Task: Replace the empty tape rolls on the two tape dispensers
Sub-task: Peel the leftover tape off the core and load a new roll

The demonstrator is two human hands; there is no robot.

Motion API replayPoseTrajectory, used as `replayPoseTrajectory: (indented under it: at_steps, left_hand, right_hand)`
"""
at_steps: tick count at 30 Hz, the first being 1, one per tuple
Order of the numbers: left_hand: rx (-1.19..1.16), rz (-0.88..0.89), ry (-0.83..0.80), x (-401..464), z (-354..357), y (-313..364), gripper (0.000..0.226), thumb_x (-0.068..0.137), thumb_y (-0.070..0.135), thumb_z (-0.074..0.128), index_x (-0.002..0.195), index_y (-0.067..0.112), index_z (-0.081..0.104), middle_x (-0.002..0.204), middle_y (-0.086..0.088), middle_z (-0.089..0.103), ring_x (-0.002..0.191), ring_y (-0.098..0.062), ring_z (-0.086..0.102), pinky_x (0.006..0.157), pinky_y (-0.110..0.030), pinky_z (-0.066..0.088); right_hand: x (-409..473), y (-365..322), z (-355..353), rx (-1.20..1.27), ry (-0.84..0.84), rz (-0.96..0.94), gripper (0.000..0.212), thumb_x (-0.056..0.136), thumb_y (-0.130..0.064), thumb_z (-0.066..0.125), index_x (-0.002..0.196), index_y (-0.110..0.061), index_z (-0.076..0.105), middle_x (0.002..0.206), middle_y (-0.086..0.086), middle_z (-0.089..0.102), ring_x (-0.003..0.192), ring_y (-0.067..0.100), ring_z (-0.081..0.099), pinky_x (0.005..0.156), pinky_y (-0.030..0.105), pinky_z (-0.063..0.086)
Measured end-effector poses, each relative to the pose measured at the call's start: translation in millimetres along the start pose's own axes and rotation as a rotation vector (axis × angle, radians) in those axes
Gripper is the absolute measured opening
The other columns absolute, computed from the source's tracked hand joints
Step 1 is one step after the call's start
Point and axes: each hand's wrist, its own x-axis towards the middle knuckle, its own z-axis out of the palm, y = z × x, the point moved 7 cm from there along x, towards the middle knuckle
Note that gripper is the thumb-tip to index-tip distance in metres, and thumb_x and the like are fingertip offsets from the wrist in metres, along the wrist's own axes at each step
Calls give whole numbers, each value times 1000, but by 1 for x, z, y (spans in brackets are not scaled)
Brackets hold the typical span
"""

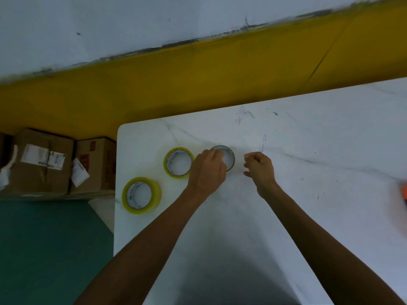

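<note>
Both forearms reach forward from the near edge over the white table (308,150), largest thing in view. Two full yellow-edged tape rolls lie flat near its left side, openings up: the nearer roll (141,195) by the corner, the farther roll (178,162) just left of the left hand (208,170). A grey empty core (229,156), also flat with its axis upright, sits between the hands; the left hand covers its left rim with curled fingers, seemingly gripping it. The right hand (261,167) hangs loosely curled, holding nothing, just right of the core. An orange object (404,192), blurred, shows at the far right edge; no dispenser is identifiable.
</note>
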Motion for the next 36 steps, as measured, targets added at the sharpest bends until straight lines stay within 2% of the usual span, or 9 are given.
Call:
replayPoseTrajectory:
  at_steps: [4,9,12,16,20,23,28,33,36]
  left_hand:
    - [117,-126,-9,-18,-18,-48,25,79,19,44,75,5,65,69,-12,64,62,-27,59,52,-32,45]
    - [216,-218,-266,-50,4,-84,17,75,19,60,73,4,67,64,-14,63,54,-31,61,43,-29,44]
    - [269,-240,-358,-56,15,-89,25,46,2,83,54,9,60,48,-9,57,38,-26,55,36,-23,36]
    - [232,-266,-289,-52,9,-90,35,32,-8,79,46,10,53,40,-6,52,29,-22,48,39,-15,23]
    - [164,-313,-257,-50,-15,-76,15,65,-7,66,79,-2,64,71,-20,66,58,-37,64,47,-30,42]
    - [64,-381,-159,-44,-37,-65,31,91,10,51,119,0,58,107,-21,66,89,-42,64,69,-41,49]
    - [-357,-375,-77,-12,-71,-21,17,94,17,49,79,11,52,76,-15,60,74,-33,57,60,-34,37]
    - [-557,-377,-85,22,-98,38,22,98,20,43,93,8,60,82,-5,58,74,-17,53,66,-32,45]
    - [-599,-311,-101,33,-101,73,24,98,19,42,91,6,61,80,-5,56,71,-15,49,63,-31,40]
  right_hand:
    - [1,-2,-1,103,-17,60,13,94,-14,51,97,-11,63,91,3,61,97,26,61,89,42,56]
    - [0,-3,6,123,-24,51,14,94,-13,49,98,-11,63,90,0,61,100,27,62,88,41,56]
    - [-3,0,8,119,-27,50,15,94,-13,49,97,-12,63,92,1,61,101,27,62,89,42,57]
    - [-8,2,6,104,-25,38,14,94,-13,49,97,-12,63,90,0,61,102,29,63,89,42,57]
    - [-18,-12,3,109,-21,-9,13,93,-13,51,93,-13,64,92,3,63,102,30,63,88,43,57]
    - [-32,-35,6,121,-95,-98,9,90,-14,56,89,-13,65,97,10,66,99,29,65,85,42,58]
    - [-61,-80,14,105,-194,-271,9,90,-18,60,88,-14,67,89,8,68,88,24,65,78,42,58]
    - [-91,-113,-12,143,-73,-402,16,94,-21,56,97,-9,67,97,18,71,91,29,70,67,30,59]
    - [-105,-121,-49,173,76,-456,18,93,-22,55,92,-11,69,94,17,71,90,30,69,71,35,61]
